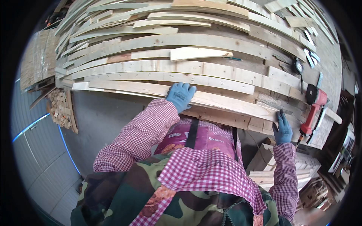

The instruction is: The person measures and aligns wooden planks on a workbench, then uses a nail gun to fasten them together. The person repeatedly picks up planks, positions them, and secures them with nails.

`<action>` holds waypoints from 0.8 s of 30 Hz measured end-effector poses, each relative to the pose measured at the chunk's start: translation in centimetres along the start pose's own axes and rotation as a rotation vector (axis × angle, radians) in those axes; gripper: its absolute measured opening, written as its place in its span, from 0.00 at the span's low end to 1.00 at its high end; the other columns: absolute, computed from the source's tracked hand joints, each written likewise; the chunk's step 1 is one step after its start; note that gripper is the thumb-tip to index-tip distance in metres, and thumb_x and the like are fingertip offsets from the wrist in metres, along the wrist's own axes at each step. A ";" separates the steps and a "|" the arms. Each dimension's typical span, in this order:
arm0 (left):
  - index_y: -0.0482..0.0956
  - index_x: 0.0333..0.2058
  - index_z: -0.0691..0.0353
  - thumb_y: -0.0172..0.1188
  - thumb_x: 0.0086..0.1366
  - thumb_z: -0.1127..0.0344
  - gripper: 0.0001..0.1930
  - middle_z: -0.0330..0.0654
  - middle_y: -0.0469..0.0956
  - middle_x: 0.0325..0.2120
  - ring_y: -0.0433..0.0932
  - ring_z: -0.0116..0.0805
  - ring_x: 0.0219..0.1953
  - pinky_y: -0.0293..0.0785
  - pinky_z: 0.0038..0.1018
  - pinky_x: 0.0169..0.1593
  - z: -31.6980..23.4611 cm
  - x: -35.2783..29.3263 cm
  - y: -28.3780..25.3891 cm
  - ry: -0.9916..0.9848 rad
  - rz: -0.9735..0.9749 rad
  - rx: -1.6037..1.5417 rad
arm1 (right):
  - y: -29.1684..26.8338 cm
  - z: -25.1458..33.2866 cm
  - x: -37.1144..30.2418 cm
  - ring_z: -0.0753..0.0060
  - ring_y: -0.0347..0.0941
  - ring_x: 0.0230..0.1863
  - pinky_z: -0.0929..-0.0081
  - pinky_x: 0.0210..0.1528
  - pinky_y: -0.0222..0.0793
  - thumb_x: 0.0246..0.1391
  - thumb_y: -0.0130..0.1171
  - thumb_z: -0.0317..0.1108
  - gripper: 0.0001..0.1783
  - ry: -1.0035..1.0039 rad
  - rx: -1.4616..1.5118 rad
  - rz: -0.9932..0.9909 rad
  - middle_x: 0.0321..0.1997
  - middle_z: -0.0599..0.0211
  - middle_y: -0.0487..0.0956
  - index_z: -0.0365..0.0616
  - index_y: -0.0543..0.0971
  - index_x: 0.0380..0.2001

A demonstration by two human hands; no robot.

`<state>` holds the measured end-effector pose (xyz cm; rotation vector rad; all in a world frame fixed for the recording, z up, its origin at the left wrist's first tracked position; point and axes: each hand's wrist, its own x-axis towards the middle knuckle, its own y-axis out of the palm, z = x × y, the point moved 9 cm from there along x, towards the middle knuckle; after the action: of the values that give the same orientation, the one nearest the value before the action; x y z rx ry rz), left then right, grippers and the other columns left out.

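Looks like they're steadying a long pale wooden plank (233,104) along the grey worktop's (329,56) near edge. Left blue-gloved hand (181,96) has fingers curled over it; right blue-gloved hand (283,129) is at its end, can't tell if pinching. Next move probably wants even support.

Two gloved hands (181,96) (283,130), one red handheld tool (310,117), over a dozen wooden strips (233,104)

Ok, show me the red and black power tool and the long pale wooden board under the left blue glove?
Red and black power tool (312,113): head view, on its red handle.
Long pale wooden board (230,103): head view, on its bare right half.
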<state>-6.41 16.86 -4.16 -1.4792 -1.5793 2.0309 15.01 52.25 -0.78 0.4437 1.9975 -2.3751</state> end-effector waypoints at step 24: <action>0.60 0.59 0.56 0.71 0.42 0.58 0.44 0.45 0.63 0.54 0.61 0.45 0.57 0.51 0.41 0.64 11.9 -6.3 2.8 -0.113 -0.132 0.031 | 4.9 3.7 3.6 0.57 0.60 0.60 0.56 0.64 0.52 0.32 0.72 0.38 0.46 -0.070 -0.009 0.234 0.56 0.64 0.66 0.58 0.63 0.59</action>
<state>-11.27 4.05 -3.38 -1.2344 -1.6326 2.0870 11.66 48.35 -5.79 0.5522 1.8150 -2.2097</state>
